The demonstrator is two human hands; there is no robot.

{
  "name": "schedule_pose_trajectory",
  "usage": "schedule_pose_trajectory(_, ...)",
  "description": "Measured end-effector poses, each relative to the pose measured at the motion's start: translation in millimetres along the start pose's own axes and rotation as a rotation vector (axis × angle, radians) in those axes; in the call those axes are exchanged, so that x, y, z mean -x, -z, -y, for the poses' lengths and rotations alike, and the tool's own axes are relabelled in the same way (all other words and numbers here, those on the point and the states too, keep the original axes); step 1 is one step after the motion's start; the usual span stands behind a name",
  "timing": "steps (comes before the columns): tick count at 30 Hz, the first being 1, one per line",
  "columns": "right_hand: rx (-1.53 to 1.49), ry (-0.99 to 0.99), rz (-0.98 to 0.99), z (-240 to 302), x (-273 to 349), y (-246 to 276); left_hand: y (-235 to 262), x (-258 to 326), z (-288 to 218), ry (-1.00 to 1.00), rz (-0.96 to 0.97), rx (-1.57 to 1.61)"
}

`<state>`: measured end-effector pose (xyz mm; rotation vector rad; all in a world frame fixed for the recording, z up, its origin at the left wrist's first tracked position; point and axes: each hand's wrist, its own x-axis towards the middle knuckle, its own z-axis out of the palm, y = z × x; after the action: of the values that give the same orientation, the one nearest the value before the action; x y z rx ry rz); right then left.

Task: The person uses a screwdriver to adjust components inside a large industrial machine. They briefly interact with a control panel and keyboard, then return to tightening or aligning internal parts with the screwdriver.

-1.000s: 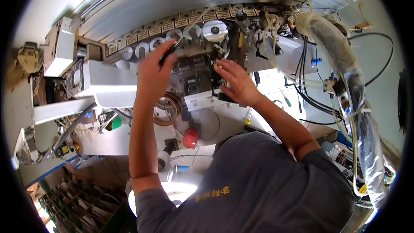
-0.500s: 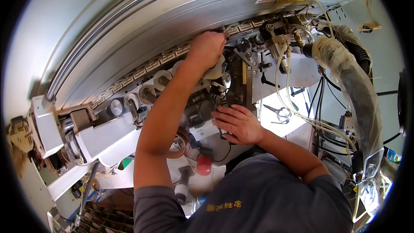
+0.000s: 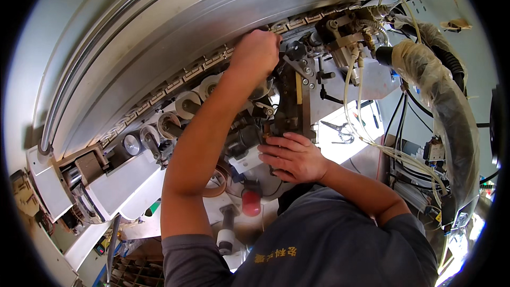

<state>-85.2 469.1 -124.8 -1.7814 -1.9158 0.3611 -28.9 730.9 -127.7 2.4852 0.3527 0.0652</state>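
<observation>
Clearly, the biggest thing is the curved metal panel (image 3: 175,48), which bends across the upper part of the machine. Beyond its right end hangs a thick hose (image 3: 449,106), wrapped in transparent plastic. Along the lower edge of the panel runs a chain of metal plates (image 3: 194,70), and just below this chain stands a row of rollers (image 3: 187,105). To the right of the mechanism, a bright white sheet (image 3: 334,151) lies under some pale tubes (image 3: 348,93). The left hand (image 3: 256,53) is at the chain, near the middle of the panel's lower edge; its fingers are bent inward, but I cannot tell whether they grasp something. The right hand (image 3: 297,158) rests at the near edge of the mechanism, beside a dark cylindrical part (image 3: 247,137) and a white block (image 3: 247,160); its fingers are stretched almost straight, and whether they grip anything beneath is hidden. Near the sheet's upper left corner lies a dark scissor-like tool (image 3: 331,125). Smaller, a red rounded piece (image 3: 251,203) sits below the white block.
</observation>
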Motion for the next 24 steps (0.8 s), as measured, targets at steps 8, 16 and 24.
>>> schedule_pose_trajectory(8,0.014,-0.01,0.037,-4.7,4.7,-5.2,4.9,9.8,0.3,0.087,0.052,-0.045)
schedule_pose_trajectory(16,-0.002,0.018,-0.014,-2.0,-0.8,1.6,-5.8,3.6,7.4,-0.096,-0.151,0.106)
schedule_pose_trajectory(24,0.028,0.002,0.036,-3.3,2.2,0.0,-5.7,-2.4,3.1,-0.056,-0.026,-0.091)
